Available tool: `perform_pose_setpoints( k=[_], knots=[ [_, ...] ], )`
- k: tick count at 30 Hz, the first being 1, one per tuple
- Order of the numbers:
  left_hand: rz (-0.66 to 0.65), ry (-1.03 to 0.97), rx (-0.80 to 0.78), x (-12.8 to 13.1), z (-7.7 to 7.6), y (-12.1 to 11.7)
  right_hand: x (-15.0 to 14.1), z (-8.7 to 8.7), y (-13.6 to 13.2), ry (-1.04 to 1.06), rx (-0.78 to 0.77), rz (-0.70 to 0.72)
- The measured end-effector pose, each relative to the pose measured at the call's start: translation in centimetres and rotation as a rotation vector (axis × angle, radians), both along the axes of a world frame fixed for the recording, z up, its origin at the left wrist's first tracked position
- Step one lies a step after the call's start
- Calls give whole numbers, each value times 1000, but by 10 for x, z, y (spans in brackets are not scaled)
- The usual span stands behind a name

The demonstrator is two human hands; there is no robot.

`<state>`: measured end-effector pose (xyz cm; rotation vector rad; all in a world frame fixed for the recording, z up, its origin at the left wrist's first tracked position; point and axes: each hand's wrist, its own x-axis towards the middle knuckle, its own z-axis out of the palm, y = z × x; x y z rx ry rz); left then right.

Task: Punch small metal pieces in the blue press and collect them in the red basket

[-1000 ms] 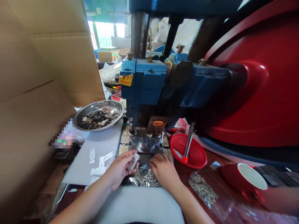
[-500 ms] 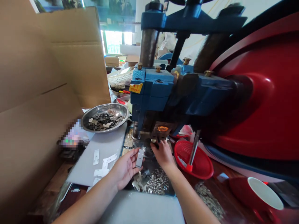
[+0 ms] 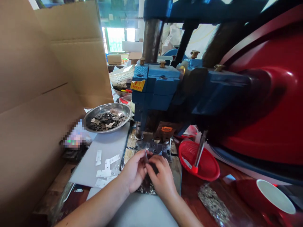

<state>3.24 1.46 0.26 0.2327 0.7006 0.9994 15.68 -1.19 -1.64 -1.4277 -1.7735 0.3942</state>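
Note:
In front of the blue press (image 3: pixel 156 85), my two hands meet over the lower die plate's near side. My left hand (image 3: pixel 134 171) pinches a small flat metal plate (image 3: pixel 146 156), turned nearly edge-on. My right hand (image 3: pixel 162 175) is closed beside it, its thumb and fingertips at the plate; whatever it grips is hidden by the fingers. Behind the hands lies the metal die (image 3: pixel 163 147) under the press head. Small shiny metal parts (image 3: pixel 150 188) show partly below my hands. Several white metal plates (image 3: pixel 104 172) lie on the grey board to the left.
A steel bowl (image 3: pixel 127 118) of flat metal pieces stands back left, beside a cardboard box (image 3: pixel 78 56). To the right are a red basket (image 3: pixel 211 173), a bag of small metal parts (image 3: pixel 214 205), a red mug (image 3: pixel 248 192) and a large red wheel (image 3: pixel 267 110).
My right hand has drawn back from the die to my left hand. The metal plate in my left hand has turned from face-on to nearly edge-on. The view has shifted slightly.

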Motion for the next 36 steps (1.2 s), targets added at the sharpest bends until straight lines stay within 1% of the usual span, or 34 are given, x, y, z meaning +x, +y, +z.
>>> perform_pose_setpoints(
  k=[1, 2, 3, 4, 6, 8, 10, 11, 13, 15, 19, 21, 25, 28, 30, 33, 34, 35, 36],
  knots=[
    [-7, 8, 28, 3, 0, -1, 1, -1, 1, 25, 10, -27],
    [-18, 58, 80, 5, 0, -1, 4, -2, 2, 47, 9, -53],
    [-25, 155, 156, 5, -1, 0, 8, -3, 4, 58, 0, -74],
    [-27, 292, 253, 5, -1, 2, 13, -4, 7, 56, -9, -91],
    [-22, 637, 473, 4, -1, 10, 22, -5, 14, 31, -9, -118],
    [-16, 956, 694, 3, -3, 21, 30, -5, 23, 19, 27, -128],
    [-14, 1174, 868, 4, -6, 35, 34, -7, 35, 21, 61, -132],
    [-6, 1250, 921, 5, -8, 42, 36, -8, 41, 19, 69, -141],
    [28, 1350, 963, 9, -13, 55, 38, -11, 54, 12, 66, -179],
    [33, 1376, 960, 13, -18, 67, 39, -14, 65, 32, 53, -217],
    [-129, 1279, 930, 14, -27, 79, 40, -19, 75, 136, 23, -202],
    [-179, 1249, 923, 12, -29, 82, 39, -21, 76, 158, 12, -185],
    [-223, 1237, 960, 13, -33, 87, 37, -24, 77, 185, 9, -170],
    [-240, 1241, 993, 15, -31, 88, 36, -25, 78, 203, 12, -173],
    [-204, 1276, 1015, 13, -26, 85, 38, -25, 74, 214, 18, -188],
    [-28, 1427, 1068, 2, -13, 69, 47, -24, 58, 232, 17, -205],
    [-1, 1470, 1094, -3, -9, 61, 51, -23, 50, 233, 6, -205],
    [-31, 1488, 1125, -9, -5, 52, 56, -22, 42, 225, -13, -199],
    [-114, 1490, 1154, -14, -3, 42, 60, -22, 34, 208, -38, -192]
  ],
)
